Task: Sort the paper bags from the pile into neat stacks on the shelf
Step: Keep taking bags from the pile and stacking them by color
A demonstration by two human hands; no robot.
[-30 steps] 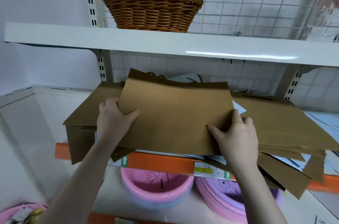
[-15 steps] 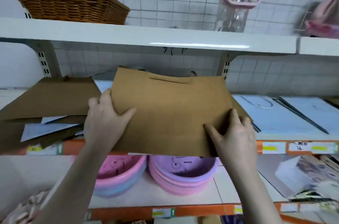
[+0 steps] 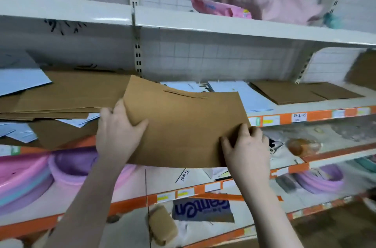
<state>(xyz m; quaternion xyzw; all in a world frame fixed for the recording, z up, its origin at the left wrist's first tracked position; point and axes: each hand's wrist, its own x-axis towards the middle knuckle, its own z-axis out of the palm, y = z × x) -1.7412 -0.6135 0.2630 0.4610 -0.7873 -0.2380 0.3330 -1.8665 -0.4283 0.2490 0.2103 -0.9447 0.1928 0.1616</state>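
both hands gripping one flat brown paper bag (image 3: 183,125), held level in the air in front of the shelf (image 3: 305,108). left hand (image 3: 118,132) clamped on the bag's near left corner, thumb on top, other fingers hidden underneath. right hand (image 3: 247,146) pinching the near right corner, thumb on top and fingers curled round the edge. long side of the bag running left to right between the hands, handle strip at the far edge, pointing toward the back of the shelf.

messy pile of brown and white bags (image 3: 61,97) lying just left of the left hand, partly overhanging the shelf lip. ahead of the right hand and slightly to its right, a stack of white bags (image 3: 244,95), the held bag's far right corner overlapping it in the view. further right of the right hand, well apart from it, a neat stack of brown bags (image 3: 284,91) lying flat on the shelf.

probable target: that brown stack, off to the right and forward, nearer the right hand. likely a sideways carry to the right, then a forward slide. open air in front of the shelf lip for the carry. upper shelf board (image 3: 223,24) overhead limiting lift. risk of snagging the white stack's edge if carried too low.
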